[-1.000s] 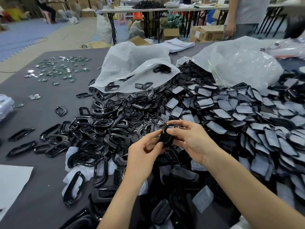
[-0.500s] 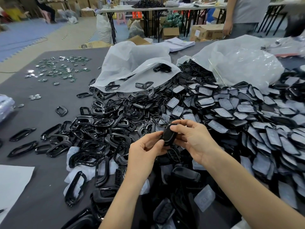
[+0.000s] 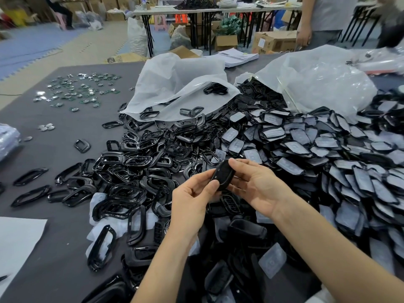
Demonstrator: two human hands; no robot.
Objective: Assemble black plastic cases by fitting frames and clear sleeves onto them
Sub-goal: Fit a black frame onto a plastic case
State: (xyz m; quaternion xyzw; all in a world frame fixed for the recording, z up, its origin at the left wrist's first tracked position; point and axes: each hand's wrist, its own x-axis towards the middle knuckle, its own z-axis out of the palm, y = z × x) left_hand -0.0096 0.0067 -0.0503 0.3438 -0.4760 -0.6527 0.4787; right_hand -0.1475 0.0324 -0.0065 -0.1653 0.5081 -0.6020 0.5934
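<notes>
- The left hand [image 3: 192, 200] pinches the low end of a black case [image 3: 223, 174] between thumb and fingers.
- The right hand [image 3: 260, 186] grips the top end, thumb on the front and fingers curled behind.
- So both hands are closed on the one case, and it sits up in the air between them, just above the heaps.
- I think it is held at both ends so it cannot twist while a part is pushed on. It is tipped toward the face, likely for a good look at the fit.
- I cannot tell if a frame or a sleeve is on it yet.
- The black frames [image 3: 131, 167] lie in a big heap on the left side, and the clear sleeves [image 3: 323, 147] in a big heap on the right. That puts each kind of part near one hand.
- Two white bags [image 3: 175, 84] lie open at the back, and parts spill out of them.
- The counter [image 3: 54, 248] is dark grey. Small shiny green bits [image 3: 80, 92] are spread at its far left, well apart from the heaps. A white sheet [image 3: 17, 241] lies at the near left corner.
- The room is a big work hall with folding tables [image 3: 207, 9], cardboard boxes [image 3: 273, 42] and blue floor mats [image 3: 32, 44]. Another person [image 3: 325, 18] stands at the far side.
</notes>
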